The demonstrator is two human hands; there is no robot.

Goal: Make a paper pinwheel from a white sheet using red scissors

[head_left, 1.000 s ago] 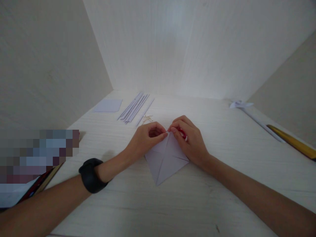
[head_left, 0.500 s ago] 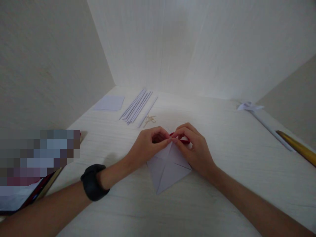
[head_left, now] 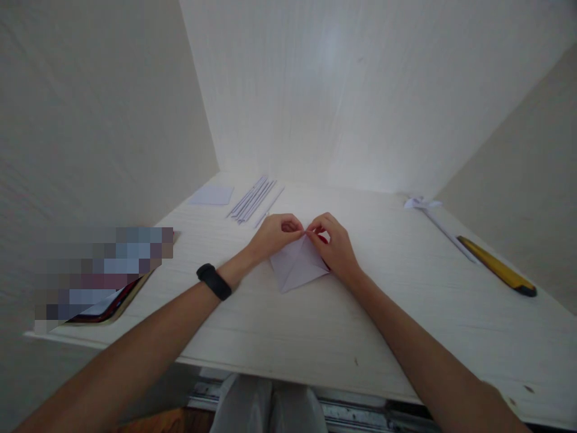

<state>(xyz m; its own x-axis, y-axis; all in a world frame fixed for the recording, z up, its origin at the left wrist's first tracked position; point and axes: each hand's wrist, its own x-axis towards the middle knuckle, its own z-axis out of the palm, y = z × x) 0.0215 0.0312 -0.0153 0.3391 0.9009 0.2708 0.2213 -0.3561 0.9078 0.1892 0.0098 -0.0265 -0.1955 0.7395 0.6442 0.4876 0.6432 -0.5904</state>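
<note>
A white square of paper point(head_left: 300, 264) with diagonal creases lies on the table, its near corner toward me. My left hand point(head_left: 278, 234) pinches the far corner between thumb and fingertips. Right beside it, my right hand point(head_left: 332, 243) pinches the same corner, fingertips nearly meeting those of the left. A slit runs in from the paper's right side, close under the right hand. Part of a red object point(head_left: 323, 239) shows behind the right fingers; most of it is hidden. The left wrist wears a black band point(head_left: 214, 281).
Rolled white paper sticks point(head_left: 252, 199) lie beyond the hands, near a flat paper sheet point(head_left: 211, 195). At right are a paper pinwheel on a stick point(head_left: 422, 203) and a yellow-and-black cutter knife point(head_left: 498, 267). A partly blurred-out flat device point(head_left: 119, 300) sits left.
The view has shifted back, so the table's front edge and my knees now show. Both hands keep pinching the paper's far corner; small pale pieces beyond them are now mostly covered.
</note>
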